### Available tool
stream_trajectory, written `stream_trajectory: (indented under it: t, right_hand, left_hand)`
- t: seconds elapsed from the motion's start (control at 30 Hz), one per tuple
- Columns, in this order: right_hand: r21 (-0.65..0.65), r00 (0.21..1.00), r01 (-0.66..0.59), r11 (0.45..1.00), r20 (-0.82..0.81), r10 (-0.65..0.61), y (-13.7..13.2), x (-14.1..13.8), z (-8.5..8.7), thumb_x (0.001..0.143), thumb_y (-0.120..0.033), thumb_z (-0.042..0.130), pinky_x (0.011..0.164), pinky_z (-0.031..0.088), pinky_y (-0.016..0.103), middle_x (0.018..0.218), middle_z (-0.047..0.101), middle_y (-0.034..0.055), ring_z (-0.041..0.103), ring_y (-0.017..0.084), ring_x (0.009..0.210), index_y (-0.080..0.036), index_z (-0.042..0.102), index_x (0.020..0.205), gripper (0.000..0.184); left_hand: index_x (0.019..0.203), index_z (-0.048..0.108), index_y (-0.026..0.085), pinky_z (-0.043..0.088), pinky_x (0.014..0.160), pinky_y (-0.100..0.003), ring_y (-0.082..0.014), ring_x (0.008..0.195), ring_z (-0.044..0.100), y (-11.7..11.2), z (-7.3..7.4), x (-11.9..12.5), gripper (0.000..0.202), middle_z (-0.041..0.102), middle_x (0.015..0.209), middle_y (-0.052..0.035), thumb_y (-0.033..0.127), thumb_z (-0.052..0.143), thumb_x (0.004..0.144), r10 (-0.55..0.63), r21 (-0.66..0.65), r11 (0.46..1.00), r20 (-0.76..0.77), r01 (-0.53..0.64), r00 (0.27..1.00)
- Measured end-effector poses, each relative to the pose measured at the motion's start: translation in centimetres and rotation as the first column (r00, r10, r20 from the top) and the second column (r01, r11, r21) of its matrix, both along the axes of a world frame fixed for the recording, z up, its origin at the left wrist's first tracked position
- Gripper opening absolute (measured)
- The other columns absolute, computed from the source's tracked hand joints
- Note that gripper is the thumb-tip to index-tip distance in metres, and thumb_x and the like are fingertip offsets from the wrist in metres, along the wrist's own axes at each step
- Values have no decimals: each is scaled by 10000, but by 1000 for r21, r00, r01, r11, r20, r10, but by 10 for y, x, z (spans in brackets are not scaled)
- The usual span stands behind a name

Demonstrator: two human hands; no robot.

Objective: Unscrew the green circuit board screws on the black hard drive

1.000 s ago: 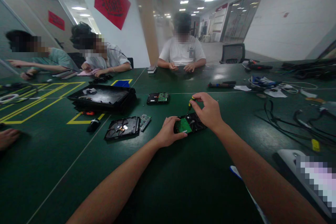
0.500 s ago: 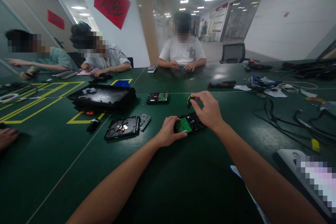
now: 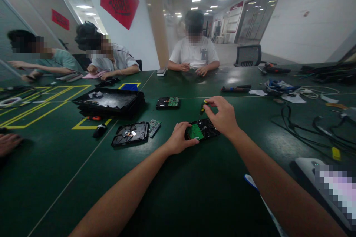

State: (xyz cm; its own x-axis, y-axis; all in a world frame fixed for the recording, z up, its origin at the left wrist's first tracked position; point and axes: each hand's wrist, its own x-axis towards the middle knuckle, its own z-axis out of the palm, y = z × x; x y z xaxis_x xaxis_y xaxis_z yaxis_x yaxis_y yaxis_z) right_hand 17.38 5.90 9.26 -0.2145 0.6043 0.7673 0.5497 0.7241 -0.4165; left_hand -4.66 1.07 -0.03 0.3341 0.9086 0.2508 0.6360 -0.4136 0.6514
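A black hard drive [image 3: 204,129] with a green circuit board [image 3: 194,132] facing up lies on the green table [image 3: 194,192] in front of me. My left hand [image 3: 179,139] grips the drive's near left edge, fingers curled over it. My right hand [image 3: 222,115] hovers over the drive's far right side, its fingertips pinched on the top of a small screwdriver [image 3: 203,106] with a yellow and black handle that stands nearly upright on the drive.
An opened drive [image 3: 130,133] and a loose circuit board [image 3: 154,126] lie to the left, another drive [image 3: 167,103] further back, beside a black tray [image 3: 109,100]. Cables [image 3: 314,126] spread at the right. Three people sit across the table; another person's hand [image 3: 8,143] rests at far left.
My right hand has turned slightly on the screwdriver handle and the handle's tilt has changed a little. My left hand and the drive have stayed in place.
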Motion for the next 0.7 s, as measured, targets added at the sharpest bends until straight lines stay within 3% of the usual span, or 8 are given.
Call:
stream_trajectory:
  t: [0.17, 0.7]
  right_hand:
    - [-43, 999, 3, 999, -42, -5, 1, 0, -2, 908, -261, 650, 847, 568, 440, 1029, 708, 82, 682, 247, 915, -229, 635, 1013, 111]
    - [-16, 1000, 6, 1000, 13, -6, 0, 0, -1, 916, -243, 617, 857, 549, 442, 1026, 673, 90, 653, 255, 951, -232, 626, 1027, 112]
  left_hand:
    - [1361, 520, 205, 323, 1194, -550, -332, 1351, 461, 0, 1, 0, 738, 516, 1419, -155, 569, 779, 774, -6, -3, 1000, -2, 6, 1000]
    - [1356, 525, 215, 288, 1203, -587, -349, 1359, 460, -1, 3, 0, 736, 519, 1426, -156, 557, 792, 762, 1, -16, 1000, 1, -1, 1000]
